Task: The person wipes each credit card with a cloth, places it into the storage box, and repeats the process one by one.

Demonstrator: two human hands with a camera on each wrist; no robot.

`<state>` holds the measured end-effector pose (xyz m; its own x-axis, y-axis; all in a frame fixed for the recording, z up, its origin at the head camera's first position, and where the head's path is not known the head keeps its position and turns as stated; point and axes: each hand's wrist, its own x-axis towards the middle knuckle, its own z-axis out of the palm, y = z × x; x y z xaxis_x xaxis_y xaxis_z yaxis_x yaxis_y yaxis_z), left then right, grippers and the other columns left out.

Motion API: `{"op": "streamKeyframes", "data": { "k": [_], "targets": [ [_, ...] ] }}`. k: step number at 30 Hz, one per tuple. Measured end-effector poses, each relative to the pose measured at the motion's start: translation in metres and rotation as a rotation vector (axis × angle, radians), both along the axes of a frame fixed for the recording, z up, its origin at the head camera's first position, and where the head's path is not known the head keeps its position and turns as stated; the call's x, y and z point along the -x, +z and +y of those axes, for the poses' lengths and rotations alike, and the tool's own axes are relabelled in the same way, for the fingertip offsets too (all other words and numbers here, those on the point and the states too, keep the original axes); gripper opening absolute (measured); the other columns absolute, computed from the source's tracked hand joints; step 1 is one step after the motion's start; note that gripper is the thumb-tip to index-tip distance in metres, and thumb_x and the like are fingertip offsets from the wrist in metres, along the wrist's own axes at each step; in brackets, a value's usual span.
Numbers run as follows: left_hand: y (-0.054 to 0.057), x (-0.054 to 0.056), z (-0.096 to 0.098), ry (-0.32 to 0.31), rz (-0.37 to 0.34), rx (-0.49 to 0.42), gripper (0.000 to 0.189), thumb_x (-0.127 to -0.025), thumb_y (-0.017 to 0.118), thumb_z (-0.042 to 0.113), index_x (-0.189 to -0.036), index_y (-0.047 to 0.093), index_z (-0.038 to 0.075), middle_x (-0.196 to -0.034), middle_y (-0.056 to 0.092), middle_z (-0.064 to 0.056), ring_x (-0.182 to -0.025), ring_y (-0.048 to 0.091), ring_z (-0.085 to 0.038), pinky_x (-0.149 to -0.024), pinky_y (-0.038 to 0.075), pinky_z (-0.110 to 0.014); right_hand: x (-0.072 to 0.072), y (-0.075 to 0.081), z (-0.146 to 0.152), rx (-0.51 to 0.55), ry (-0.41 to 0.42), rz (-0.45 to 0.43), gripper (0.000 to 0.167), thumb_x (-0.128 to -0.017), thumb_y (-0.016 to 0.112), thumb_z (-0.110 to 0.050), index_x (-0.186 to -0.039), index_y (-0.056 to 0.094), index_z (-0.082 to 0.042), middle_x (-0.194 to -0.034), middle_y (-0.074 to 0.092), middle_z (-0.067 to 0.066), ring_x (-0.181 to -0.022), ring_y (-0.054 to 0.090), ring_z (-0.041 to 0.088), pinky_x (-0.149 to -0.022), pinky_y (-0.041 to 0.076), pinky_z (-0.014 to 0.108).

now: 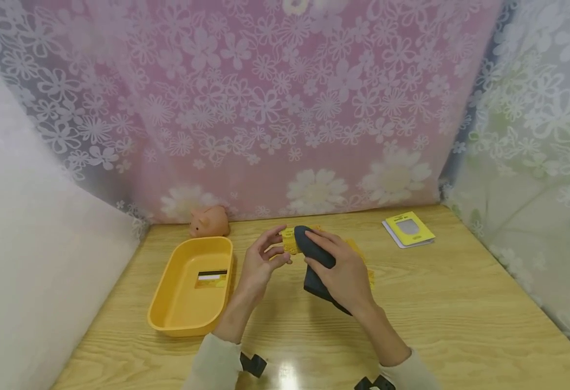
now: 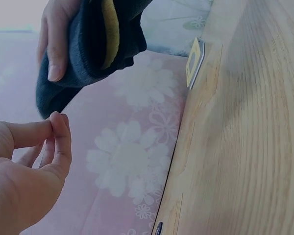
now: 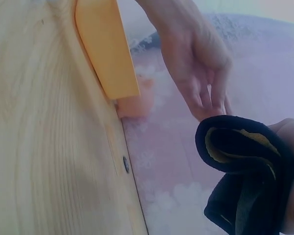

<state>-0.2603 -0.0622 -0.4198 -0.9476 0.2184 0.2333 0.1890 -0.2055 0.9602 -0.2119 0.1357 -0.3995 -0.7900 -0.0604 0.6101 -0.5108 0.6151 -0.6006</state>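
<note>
My right hand grips a folded dark blue cloth, raised over the wooden table. The cloth has a yellow printed inner side, showing at its left end, beyond the hand, and between the folds in both wrist views. My left hand is at the cloth's left end, its fingers loosely bent. In the left wrist view its thumb and fingertips are close together at the cloth's lower tip. In the right wrist view the cloth's fold overlaps the left fingertips.
A yellow tray stands to the left with a bank card inside. Behind it is an orange toy pig. A yellow booklet lies at the back right. A floral curtain hangs behind the table.
</note>
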Motion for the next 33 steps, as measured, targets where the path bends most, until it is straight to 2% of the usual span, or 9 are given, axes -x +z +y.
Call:
{"op": "streamKeyframes", "data": {
  "k": [6, 9, 13, 17, 22, 26, 29, 33],
  "targets": [
    [-0.007, 0.000, 0.000, -0.023, -0.025, 0.006, 0.060, -0.095, 0.069, -0.008, -0.149, 0.057, 0.015, -0.127, 0.051, -0.012, -0.098, 0.063, -0.022, -0.084, 0.063, -0.036, 0.007, -0.003, 0.023, -0.001, -0.059, -0.041, 0.057, -0.086, 0.087, -0.014, -0.140, 0.069, -0.022, -0.139, 0.065, 0.008, -0.123, 0.065, 0.035, -0.088, 0.061, 0.053],
    [-0.006, -0.001, 0.000, -0.027, -0.021, 0.002, 0.059, -0.096, 0.070, -0.007, -0.150, 0.056, 0.014, -0.130, 0.050, -0.012, -0.099, 0.064, -0.021, -0.084, 0.063, -0.034, 0.011, -0.003, 0.035, -0.013, -0.084, -0.072, 0.056, -0.088, 0.085, -0.015, -0.141, 0.068, -0.021, -0.139, 0.065, 0.011, -0.122, 0.065, 0.038, -0.087, 0.061, 0.056],
    [-0.004, -0.001, 0.000, -0.027, -0.014, -0.003, 0.059, -0.096, 0.068, -0.008, -0.149, 0.057, 0.015, -0.133, 0.050, -0.013, -0.102, 0.063, -0.025, -0.084, 0.063, -0.033, 0.016, -0.001, 0.048, -0.005, -0.117, -0.101, 0.055, -0.090, 0.084, -0.015, -0.142, 0.067, -0.020, -0.139, 0.065, 0.013, -0.121, 0.065, 0.040, -0.086, 0.060, 0.058],
    [-0.002, -0.001, 0.000, -0.017, -0.024, 0.010, 0.059, -0.096, 0.067, -0.010, -0.148, 0.059, 0.017, -0.136, 0.049, -0.013, -0.102, 0.063, -0.024, -0.084, 0.063, -0.033, 0.018, 0.003, 0.054, 0.035, -0.117, -0.068, 0.056, -0.090, 0.084, -0.015, -0.143, 0.066, -0.020, -0.139, 0.064, 0.014, -0.124, 0.062, 0.039, -0.090, 0.058, 0.058],
    [0.000, -0.001, 0.002, 0.001, -0.033, 0.024, 0.061, -0.094, 0.069, -0.010, -0.148, 0.059, 0.018, -0.138, 0.050, -0.015, -0.099, 0.065, -0.020, -0.083, 0.064, -0.035, 0.017, 0.007, 0.046, 0.093, -0.018, 0.030, 0.058, -0.088, 0.084, -0.009, -0.143, 0.067, -0.020, -0.140, 0.065, 0.010, -0.127, 0.061, 0.034, -0.094, 0.057, 0.055],
    [-0.001, -0.001, 0.003, 0.013, -0.036, 0.027, 0.062, -0.094, 0.071, -0.009, -0.148, 0.058, 0.017, -0.138, 0.050, -0.016, -0.100, 0.065, -0.023, -0.087, 0.063, -0.043, 0.012, 0.007, 0.026, 0.090, 0.088, 0.066, 0.059, -0.087, 0.085, -0.007, -0.141, 0.068, -0.020, -0.141, 0.065, 0.004, -0.128, 0.062, 0.028, -0.095, 0.058, 0.048],
    [-0.001, -0.002, 0.005, 0.031, -0.045, 0.027, 0.062, -0.093, 0.071, -0.008, -0.148, 0.059, 0.017, -0.134, 0.053, -0.015, -0.100, 0.066, -0.024, -0.088, 0.063, -0.045, 0.006, 0.003, 0.009, 0.094, 0.158, 0.039, 0.059, -0.087, 0.085, -0.007, -0.141, 0.068, -0.021, -0.144, 0.063, 0.001, -0.129, 0.061, 0.025, -0.094, 0.060, 0.044],
    [0.000, -0.005, 0.008, 0.048, -0.031, 0.032, 0.062, -0.093, 0.069, -0.010, -0.147, 0.060, 0.018, -0.133, 0.060, -0.014, -0.106, 0.069, -0.024, -0.087, 0.063, -0.036, -0.002, 0.000, -0.008, 0.084, 0.207, 0.000, 0.058, -0.088, 0.085, -0.010, -0.142, 0.067, -0.023, -0.146, 0.061, 0.000, -0.129, 0.061, 0.026, -0.093, 0.061, 0.044]
  ]
}}
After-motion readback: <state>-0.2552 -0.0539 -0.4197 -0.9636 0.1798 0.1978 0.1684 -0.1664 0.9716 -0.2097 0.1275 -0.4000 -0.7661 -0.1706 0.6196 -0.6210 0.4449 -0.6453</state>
